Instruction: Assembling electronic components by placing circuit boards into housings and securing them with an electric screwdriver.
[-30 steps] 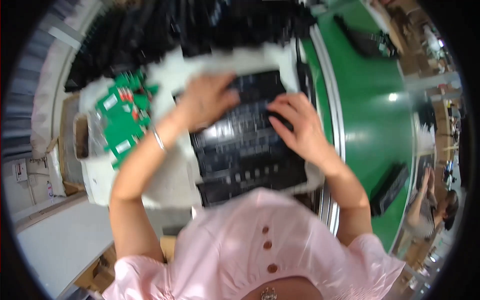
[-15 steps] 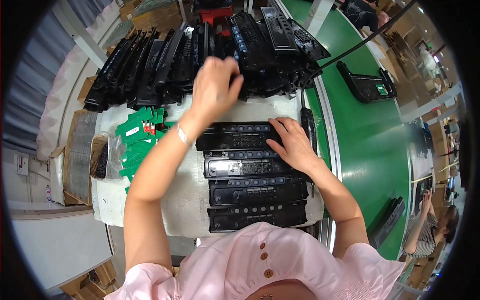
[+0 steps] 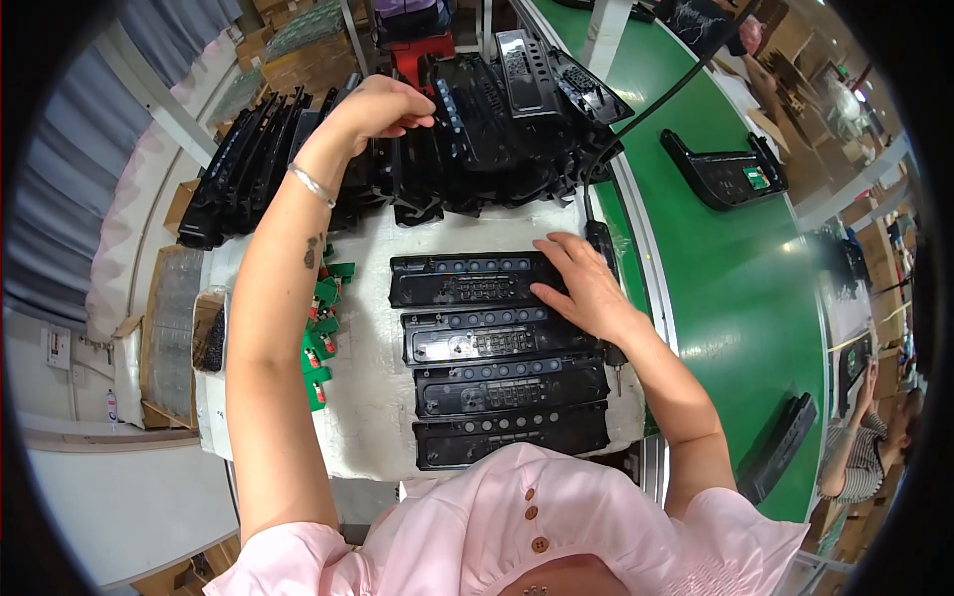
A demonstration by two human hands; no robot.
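While, in head view, left hand (image 3: 383,107) hovers at heap of black casings (image 3: 477,134), fingers curled, any hold impossible to tell, right hand (image 3: 588,293) lies spread, not closed, on right end of black panel (image 3: 425,288), farthest of four on white tabletop (image 3: 368,432). Panel likely light, stiff, slick; thin rims perhaps fragile; best held by short ends, clear of round studs (image 3: 474,266).

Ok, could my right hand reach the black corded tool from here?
Probably yes: your right hand is at the right end of the farthest laid-out panel, close beside the tool, with nothing visible between them.
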